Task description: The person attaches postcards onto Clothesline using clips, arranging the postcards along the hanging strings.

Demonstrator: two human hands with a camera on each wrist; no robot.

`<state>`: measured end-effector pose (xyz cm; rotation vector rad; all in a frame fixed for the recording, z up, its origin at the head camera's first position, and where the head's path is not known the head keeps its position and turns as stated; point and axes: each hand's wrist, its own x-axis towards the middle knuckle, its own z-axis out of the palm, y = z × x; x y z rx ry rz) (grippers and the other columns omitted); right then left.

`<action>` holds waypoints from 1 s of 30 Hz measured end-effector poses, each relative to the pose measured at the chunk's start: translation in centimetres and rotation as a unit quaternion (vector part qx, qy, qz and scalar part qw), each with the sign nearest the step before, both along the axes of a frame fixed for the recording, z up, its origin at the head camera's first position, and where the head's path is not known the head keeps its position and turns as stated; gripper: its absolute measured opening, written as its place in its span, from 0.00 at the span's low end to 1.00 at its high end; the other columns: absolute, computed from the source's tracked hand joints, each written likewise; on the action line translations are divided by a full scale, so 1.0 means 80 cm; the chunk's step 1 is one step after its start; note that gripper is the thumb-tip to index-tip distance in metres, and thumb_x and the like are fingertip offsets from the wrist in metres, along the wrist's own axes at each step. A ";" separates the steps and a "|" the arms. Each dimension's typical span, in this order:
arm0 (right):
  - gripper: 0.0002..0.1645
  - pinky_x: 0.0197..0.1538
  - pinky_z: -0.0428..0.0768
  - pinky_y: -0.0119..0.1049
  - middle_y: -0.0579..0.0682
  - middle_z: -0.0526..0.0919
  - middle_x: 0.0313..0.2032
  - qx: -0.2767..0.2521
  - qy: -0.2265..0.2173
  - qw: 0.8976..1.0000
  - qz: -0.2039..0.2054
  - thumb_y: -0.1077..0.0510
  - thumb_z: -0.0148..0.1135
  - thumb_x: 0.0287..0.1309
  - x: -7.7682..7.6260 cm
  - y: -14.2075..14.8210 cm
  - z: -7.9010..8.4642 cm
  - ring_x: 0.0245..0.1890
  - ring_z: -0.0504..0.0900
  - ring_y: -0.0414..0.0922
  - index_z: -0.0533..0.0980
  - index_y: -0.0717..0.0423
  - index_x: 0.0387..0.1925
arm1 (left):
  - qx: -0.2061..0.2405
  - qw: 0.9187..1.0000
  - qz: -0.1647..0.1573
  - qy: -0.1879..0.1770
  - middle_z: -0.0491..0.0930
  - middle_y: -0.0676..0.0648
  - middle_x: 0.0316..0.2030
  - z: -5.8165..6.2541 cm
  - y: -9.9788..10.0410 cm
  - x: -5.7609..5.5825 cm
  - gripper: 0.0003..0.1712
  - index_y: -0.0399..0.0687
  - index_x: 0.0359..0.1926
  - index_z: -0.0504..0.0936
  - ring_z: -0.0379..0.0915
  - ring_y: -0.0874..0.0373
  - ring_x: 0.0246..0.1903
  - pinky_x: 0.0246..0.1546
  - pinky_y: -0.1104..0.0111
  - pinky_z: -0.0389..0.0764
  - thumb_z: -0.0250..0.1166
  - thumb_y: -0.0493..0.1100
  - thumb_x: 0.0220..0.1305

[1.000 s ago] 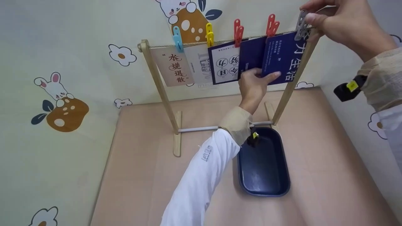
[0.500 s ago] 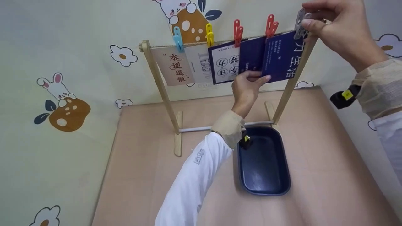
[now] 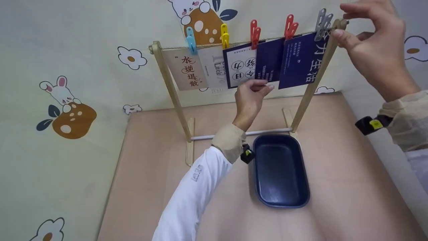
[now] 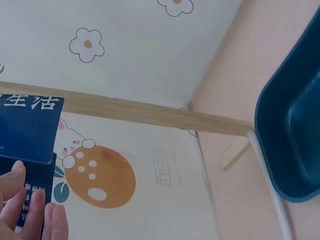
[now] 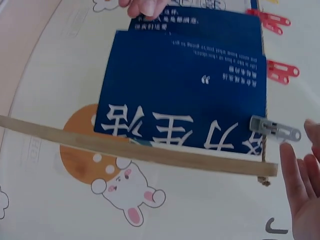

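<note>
Several cards hang from a string on a wooden rack (image 3: 302, 100), held by clothes pegs. A grey clothes peg (image 5: 275, 129) clips the rightmost dark blue card (image 5: 185, 90) to the string, beside the rack's right post. My right hand (image 3: 378, 47) is just right of that peg, thumb and fingers spread with nothing between them. My left hand (image 3: 249, 102) is at the lower edge of the neighbouring dark blue card (image 3: 272, 60). Its thumb and fingers are apart in the left wrist view; whether they touch the card I cannot tell.
Red pegs (image 3: 255, 35), a yellow peg (image 3: 224, 36) and a light blue peg (image 3: 191, 41) line the string. A dark blue basin (image 3: 306, 174) stands on the pinkish surface before the rack, near its white bottom bar (image 3: 202, 137). A patterned wall stands behind.
My right hand has let go of the grey peg and moved right, leaving it clipped on. My left hand has come away from the rightmost card, moving left and down.
</note>
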<state>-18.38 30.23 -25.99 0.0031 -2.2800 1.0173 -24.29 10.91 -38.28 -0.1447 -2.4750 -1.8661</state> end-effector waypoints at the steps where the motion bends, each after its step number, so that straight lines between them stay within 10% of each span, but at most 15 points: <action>1: 0.23 0.38 0.73 0.16 0.34 0.67 0.50 -0.004 0.013 1.000 0.003 0.63 0.60 0.55 0.005 -0.001 -0.002 0.51 0.71 0.34 0.74 0.46 0.53 | 0.000 1.000 0.001 0.003 0.84 0.51 0.27 -0.001 -0.004 0.000 0.10 0.49 0.33 0.85 0.77 0.67 0.27 0.26 0.79 0.73 0.72 0.45 0.47; 11: 0.19 0.32 0.75 0.17 0.36 0.71 0.44 -0.046 0.018 0.999 0.015 0.69 0.57 0.55 0.048 -0.013 -0.039 0.46 0.74 0.37 0.76 0.58 0.50 | -0.043 0.998 -0.034 0.027 0.83 0.50 0.28 -0.025 -0.059 0.011 0.05 0.47 0.31 0.84 0.76 0.65 0.27 0.30 0.78 0.74 0.66 0.43 0.55; 18: 0.18 0.35 0.68 0.15 0.41 0.76 0.45 0.074 0.022 0.997 -0.016 0.65 0.58 0.57 0.079 -0.002 -0.086 0.47 0.71 0.31 0.76 0.55 0.50 | -0.097 0.992 -0.053 0.063 0.83 0.50 0.31 -0.039 -0.106 0.030 0.06 0.46 0.34 0.82 0.78 0.62 0.33 0.35 0.77 0.77 0.63 0.43 0.58; 30: 0.21 0.44 0.60 0.06 0.60 0.77 0.48 0.175 0.033 0.984 -0.019 0.65 0.58 0.57 0.135 0.014 -0.151 0.44 0.77 0.55 0.74 0.57 0.53 | -0.213 0.966 -0.042 0.138 0.78 0.48 0.48 -0.062 -0.213 0.067 0.17 0.47 0.50 0.77 0.75 0.56 0.47 0.46 0.65 0.78 0.60 0.47 0.62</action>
